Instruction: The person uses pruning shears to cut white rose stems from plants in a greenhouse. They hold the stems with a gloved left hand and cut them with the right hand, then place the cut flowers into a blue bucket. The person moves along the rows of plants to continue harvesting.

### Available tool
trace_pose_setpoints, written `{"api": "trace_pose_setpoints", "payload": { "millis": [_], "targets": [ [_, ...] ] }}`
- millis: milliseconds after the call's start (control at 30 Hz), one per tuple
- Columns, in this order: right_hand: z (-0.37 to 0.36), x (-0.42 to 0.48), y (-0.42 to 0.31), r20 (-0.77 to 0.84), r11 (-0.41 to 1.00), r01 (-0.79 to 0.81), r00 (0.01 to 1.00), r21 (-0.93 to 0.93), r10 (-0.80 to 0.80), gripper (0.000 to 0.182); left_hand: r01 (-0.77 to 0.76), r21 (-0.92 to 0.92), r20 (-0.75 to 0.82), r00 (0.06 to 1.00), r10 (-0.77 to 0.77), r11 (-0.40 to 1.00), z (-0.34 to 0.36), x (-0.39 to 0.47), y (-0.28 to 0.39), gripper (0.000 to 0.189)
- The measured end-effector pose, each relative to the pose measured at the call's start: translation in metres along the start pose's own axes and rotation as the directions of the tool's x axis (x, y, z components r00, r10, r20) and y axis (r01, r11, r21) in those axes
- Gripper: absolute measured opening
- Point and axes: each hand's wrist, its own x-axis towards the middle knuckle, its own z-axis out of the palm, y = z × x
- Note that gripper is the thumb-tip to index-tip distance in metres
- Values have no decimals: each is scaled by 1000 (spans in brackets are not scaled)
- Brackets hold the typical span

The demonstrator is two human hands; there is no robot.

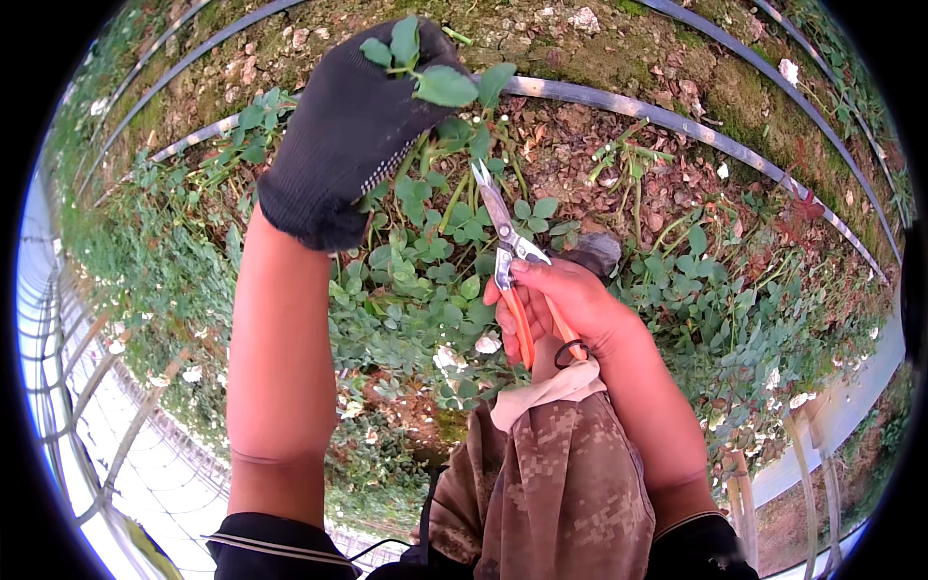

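Observation:
My left hand (377, 123) wears a dark knit glove with white grip dots and is closed around a leafy green stem (446, 85); its leaves stick out past the fingers. Bare, my right hand (554, 304) holds pruning shears (500, 217) with orange handles, blades pointing up and slightly parted at the tips. Those tips lie just below and right of the gloved hand, among green stems. A dark loop hangs round one handle. Cut stem stubs (634, 156) of a rose-like plant stand to the right of the blades.
A dark drip hose (623, 105) curves across the soil, with further hoses beyond. Leafy bushes with white blooms (488, 342) spread below and to both sides. Camouflage-patterned cloth (565, 471) lies before my body. A grey stone-like lump (598, 252) sits behind my right hand.

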Motion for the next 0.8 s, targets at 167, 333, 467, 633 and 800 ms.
{"api": "trace_pose_setpoints", "payload": {
  "millis": [167, 333, 467, 633, 800],
  "targets": [
    [0, 15, -16, -21, 991, -85, 996, -101, 84, 44, 450, -49, -240, 861, -448, 892, 22, -82, -22, 21],
    [9, 18, -28, -91, 985, -93, 993, -147, 80, 43, 366, 103, -349, 884, -311, 925, 36, -75, -56, 41],
    [12, 19, -30, -125, 984, -110, 988, -140, 92, 42, 339, 236, -355, 902, -244, 911, 35, -56, -70, 28],
    [11, 12, -28, -113, 984, -119, 988, -130, 105, 41, 354, 142, -320, 900, -296, 924, 37, -54, -77, 22],
    [12, 17, -24, -145, 984, -136, 982, -118, 119, 41, 333, 115, -335, 900, -279, 936, 40, -54, -76, 26]
  ]
}}
